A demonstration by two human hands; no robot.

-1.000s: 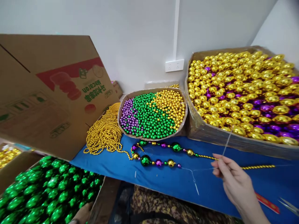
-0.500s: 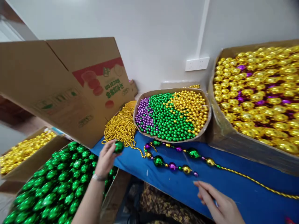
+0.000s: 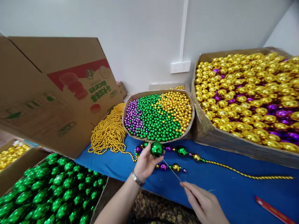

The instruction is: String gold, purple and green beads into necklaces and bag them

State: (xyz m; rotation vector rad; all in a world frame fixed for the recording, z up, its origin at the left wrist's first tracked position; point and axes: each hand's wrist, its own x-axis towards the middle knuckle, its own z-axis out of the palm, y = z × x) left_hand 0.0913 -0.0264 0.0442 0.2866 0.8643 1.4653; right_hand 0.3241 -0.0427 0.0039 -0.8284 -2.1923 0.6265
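Note:
Between the fingers of my left hand is a large shiny green bead, held over the blue table cover. My right hand pinches a thin needle-like rod, its far end at the underside of the green bead; whether it has entered the hole cannot be made out. Behind my hands lies a strand of green, purple and gold beads, running right into a twisted gold cord. Part of that strand is hidden by my left hand.
An oval box of small beads stands behind the strand. Gold bead chains are piled to its left beside a cardboard box. Large green beads fill a lower-left box; gold and purple ones fill another. A red object lies right.
My left hand has moved right with the green bead, from above the green bead box to the needle's tip. The view has turned right, bringing the red object into sight.

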